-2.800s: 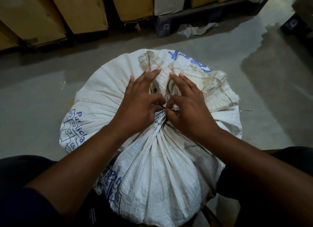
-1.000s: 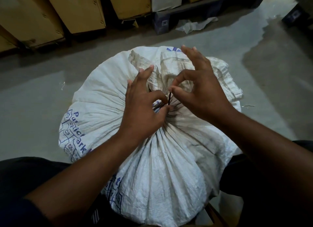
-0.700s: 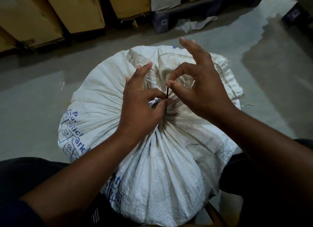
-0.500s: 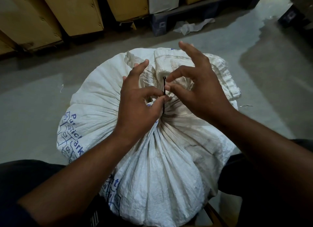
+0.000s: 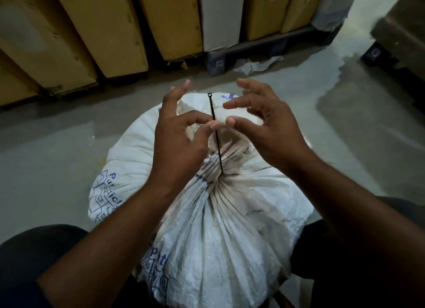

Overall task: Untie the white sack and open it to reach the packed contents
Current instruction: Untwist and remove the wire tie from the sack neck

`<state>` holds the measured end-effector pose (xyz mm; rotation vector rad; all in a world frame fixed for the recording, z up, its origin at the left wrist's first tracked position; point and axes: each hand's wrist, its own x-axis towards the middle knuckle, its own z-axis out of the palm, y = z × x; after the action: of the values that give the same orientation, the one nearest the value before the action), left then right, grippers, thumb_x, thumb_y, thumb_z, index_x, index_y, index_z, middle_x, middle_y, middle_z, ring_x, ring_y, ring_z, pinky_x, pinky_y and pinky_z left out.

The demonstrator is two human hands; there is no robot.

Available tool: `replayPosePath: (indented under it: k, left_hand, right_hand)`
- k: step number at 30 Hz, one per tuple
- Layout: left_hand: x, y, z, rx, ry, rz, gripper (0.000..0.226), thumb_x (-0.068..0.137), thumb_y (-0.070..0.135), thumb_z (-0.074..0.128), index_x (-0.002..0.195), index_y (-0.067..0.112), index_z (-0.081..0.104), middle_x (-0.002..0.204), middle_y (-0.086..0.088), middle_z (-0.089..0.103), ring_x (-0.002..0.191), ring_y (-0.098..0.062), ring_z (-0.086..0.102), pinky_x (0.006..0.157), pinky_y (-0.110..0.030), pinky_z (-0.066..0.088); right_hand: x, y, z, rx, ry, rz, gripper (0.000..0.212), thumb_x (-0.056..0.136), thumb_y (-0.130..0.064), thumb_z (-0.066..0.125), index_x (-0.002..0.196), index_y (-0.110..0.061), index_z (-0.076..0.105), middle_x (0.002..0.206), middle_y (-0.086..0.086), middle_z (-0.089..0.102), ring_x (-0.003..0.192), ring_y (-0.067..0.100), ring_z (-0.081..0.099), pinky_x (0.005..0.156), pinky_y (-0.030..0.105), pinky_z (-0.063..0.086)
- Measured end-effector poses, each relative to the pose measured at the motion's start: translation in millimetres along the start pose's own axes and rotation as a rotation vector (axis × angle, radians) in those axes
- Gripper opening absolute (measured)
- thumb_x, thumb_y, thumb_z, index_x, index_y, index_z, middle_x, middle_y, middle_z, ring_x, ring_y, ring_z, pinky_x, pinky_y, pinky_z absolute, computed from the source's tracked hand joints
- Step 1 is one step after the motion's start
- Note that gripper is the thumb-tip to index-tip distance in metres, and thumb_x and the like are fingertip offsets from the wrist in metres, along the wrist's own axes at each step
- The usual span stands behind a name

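A full white woven sack [image 5: 213, 227] with blue print stands between my knees, its neck gathered into tight pleats. A thin black cable tie [image 5: 215, 130] rises straight up from the gathered neck, its square head at the top. My left hand [image 5: 179, 142] pinches the tie's strap between thumb and forefinger about halfway up. My right hand [image 5: 264, 128] hovers just right of the tie with fingers spread and thumb tip close to the strap, holding nothing. The sack's loose top flap is partly hidden behind both hands.
Brown cardboard cartons [image 5: 110, 32] and a white carton [image 5: 220, 16] stand on a dark pallet [image 5: 264, 48] beyond the sack. Crumpled white plastic [image 5: 257, 64] lies by the pallet. The concrete floor [image 5: 57, 147] has a wet-looking patch at right.
The black tie has been drawn up out of the sack's neck, far longer than before. My left hand now pinches it; my right hand has let go and spread its fingers.
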<state>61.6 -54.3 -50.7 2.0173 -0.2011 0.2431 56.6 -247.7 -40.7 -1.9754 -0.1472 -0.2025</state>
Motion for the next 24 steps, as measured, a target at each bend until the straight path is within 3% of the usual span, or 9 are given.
replayPosePath:
  k: [3, 6, 9, 11, 13, 17, 20, 24]
  left_hand:
    - [5, 18, -15, -0.094, 0.095, -0.082, 0.01, 0.091, 0.028, 0.08, 0.083, 0.032, 0.076, 0.154, 0.021, 0.047, 0.14, 0.008, 0.043, 0.11, -0.017, 0.035]
    - [8, 40, -27, -0.181, 0.134, -0.104, 0.01, 0.092, 0.03, 0.08, 0.083, 0.034, 0.076, 0.151, 0.024, 0.049, 0.133, 0.017, 0.043, 0.105, -0.017, 0.036]
    - [7, 67, -38, -0.285, 0.136, -0.118, 0.01, 0.091, 0.028, 0.08, 0.082, 0.031, 0.078, 0.149, 0.025, 0.051, 0.136, 0.009, 0.046, 0.107, -0.02, 0.037]
    - [6, 84, -48, -0.348, 0.127, -0.11, 0.007, 0.09, 0.03, 0.081, 0.083, 0.029, 0.081, 0.148, 0.027, 0.051, 0.136, 0.009, 0.046, 0.114, -0.033, 0.04]
    - [7, 103, -58, -0.384, 0.118, -0.084, 0.005, 0.089, 0.031, 0.081, 0.085, 0.028, 0.082, 0.149, 0.028, 0.05, 0.137, 0.008, 0.046, 0.116, -0.042, 0.041]
    - [5, 142, -71, -0.451, 0.094, -0.043, 0.008, 0.089, 0.03, 0.081, 0.082, 0.025, 0.081, 0.151, 0.023, 0.051, 0.137, 0.003, 0.047, 0.116, -0.043, 0.041]
    - [0, 169, -73, -0.468, 0.053, -0.01, 0.012, 0.09, 0.032, 0.079, 0.087, 0.021, 0.082, 0.151, 0.024, 0.05, 0.139, -0.001, 0.046, 0.114, -0.044, 0.039]
    - [-6, 207, -63, -0.54, -0.027, 0.016, 0.018, 0.092, 0.029, 0.077, 0.092, 0.011, 0.079, 0.152, 0.024, 0.05, 0.14, -0.003, 0.046, 0.108, -0.041, 0.043]
  right_hand:
    - [-9, -10, 7, 0.017, 0.041, 0.039, 0.016, 0.082, -0.016, 0.083, 0.094, -0.025, 0.079, 0.111, -0.013, 0.073, 0.102, 0.006, 0.068, 0.075, 0.028, 0.051]
    - [-24, -29, 22, 0.013, 0.041, 0.063, 0.009, 0.08, -0.014, 0.085, 0.087, -0.018, 0.081, 0.086, -0.01, 0.077, 0.08, 0.01, 0.07, 0.068, 0.018, 0.046]
    - [-30, -59, 22, -0.01, 0.122, 0.007, 0.012, 0.081, -0.019, 0.085, 0.085, -0.022, 0.074, 0.083, -0.011, 0.073, 0.076, 0.012, 0.068, 0.064, 0.018, 0.046]
    - [-31, -82, 11, -0.034, 0.225, -0.035, 0.023, 0.081, -0.022, 0.086, 0.085, -0.023, 0.063, 0.081, -0.008, 0.069, 0.071, 0.012, 0.065, 0.06, 0.02, 0.047]
    - [-30, -104, -2, -0.088, 0.281, -0.11, 0.022, 0.081, -0.022, 0.086, 0.085, -0.021, 0.064, 0.076, -0.007, 0.067, 0.068, 0.01, 0.062, 0.058, 0.017, 0.045]
    - [-33, -138, -28, -0.175, 0.281, -0.24, 0.012, 0.083, -0.022, 0.084, 0.081, -0.021, 0.072, 0.08, -0.01, 0.067, 0.073, 0.01, 0.063, 0.063, 0.022, 0.048]
    - [-40, -160, -49, -0.181, 0.278, -0.267, 0.011, 0.083, -0.022, 0.084, 0.081, -0.022, 0.073, 0.082, -0.011, 0.068, 0.078, 0.01, 0.065, 0.064, 0.011, 0.042]
    - [-55, -184, -82, -0.216, 0.271, -0.278, 0.01, 0.085, -0.021, 0.083, 0.083, -0.023, 0.073, 0.081, -0.011, 0.068, 0.08, 0.005, 0.064, 0.067, 0.008, 0.043]
